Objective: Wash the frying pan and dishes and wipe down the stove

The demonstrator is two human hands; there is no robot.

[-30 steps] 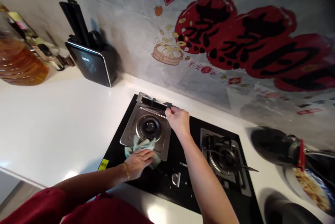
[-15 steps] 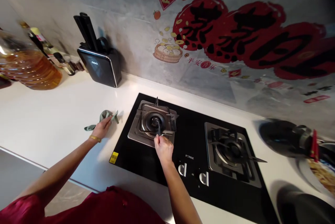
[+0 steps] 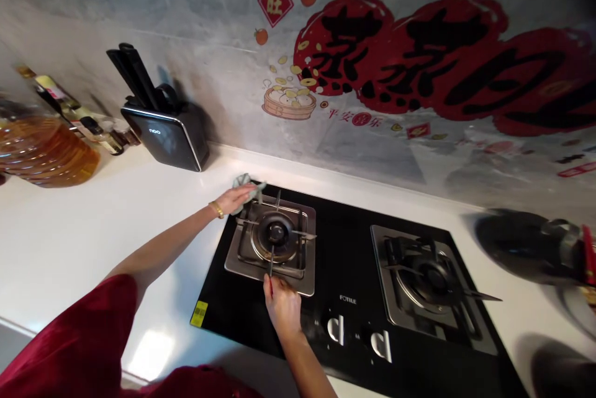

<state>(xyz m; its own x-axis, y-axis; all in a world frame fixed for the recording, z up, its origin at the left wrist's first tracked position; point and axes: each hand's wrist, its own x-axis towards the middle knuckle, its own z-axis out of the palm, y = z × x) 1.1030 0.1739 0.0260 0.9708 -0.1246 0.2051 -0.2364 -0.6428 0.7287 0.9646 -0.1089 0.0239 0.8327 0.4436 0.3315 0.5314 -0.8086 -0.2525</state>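
At the back left corner of the black gas hob (image 3: 338,243), my left hand (image 3: 231,199) presses on a pale green cloth (image 3: 241,181), which bunches out around the fingers. My right hand (image 3: 284,306) is in front of the left burner (image 3: 276,232), its fingers closed on the front prong of the pan support (image 3: 305,235). This dark metal support has several prongs and a square frame around the burner. Part of the front prong is hidden inside my fist.
Right of my right hand are two silver knobs (image 3: 335,330) and a second burner (image 3: 435,280). Dark pans (image 3: 512,243) stand at the far right. A black knife block (image 3: 162,137), an oil jug (image 3: 51,149) and several bottles stand at the left, by the wall.
My left hand has carried the cloth from the counter to the hob's back left corner. The pan support, tilted before, now sits flatter around the burner, with my right hand still gripping it.
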